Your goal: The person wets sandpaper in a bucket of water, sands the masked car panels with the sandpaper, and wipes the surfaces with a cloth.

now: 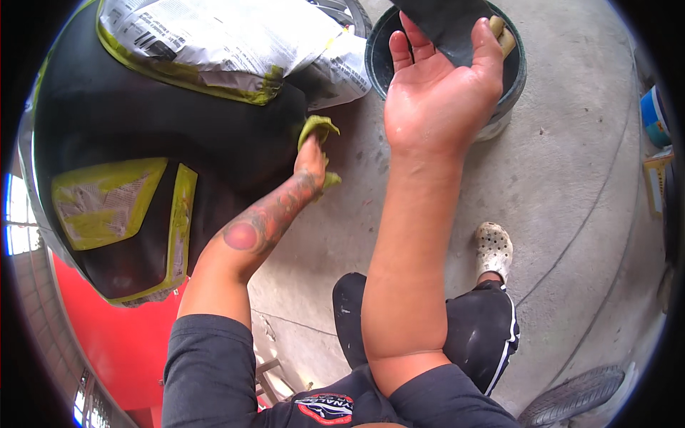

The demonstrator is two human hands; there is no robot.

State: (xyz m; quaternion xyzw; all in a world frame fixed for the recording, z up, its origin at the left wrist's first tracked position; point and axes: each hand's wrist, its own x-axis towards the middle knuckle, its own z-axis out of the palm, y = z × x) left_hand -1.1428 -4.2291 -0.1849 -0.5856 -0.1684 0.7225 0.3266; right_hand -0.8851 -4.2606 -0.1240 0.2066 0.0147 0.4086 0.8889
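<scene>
My left hand (311, 153) holds a green cloth (317, 125) against the side of a large black vehicle body panel (100, 121), which has yellow tape and paper masking (107, 196). My right hand (442, 103) is palm up over a dark bucket (516, 82), curled fingers gripping a black sheet (453, 21) that reaches out of the top of the picture. A small tan object (503, 36) shows at the bucket's right rim, behind my fingers.
Newspaper masking (207, 39) covers the top of the panel. The concrete floor (571, 178) holds containers (656, 118) at the far right and a tire (571, 392) at lower right. My shoe (494, 246) is below the bucket. A red surface (93, 328) lies at lower left.
</scene>
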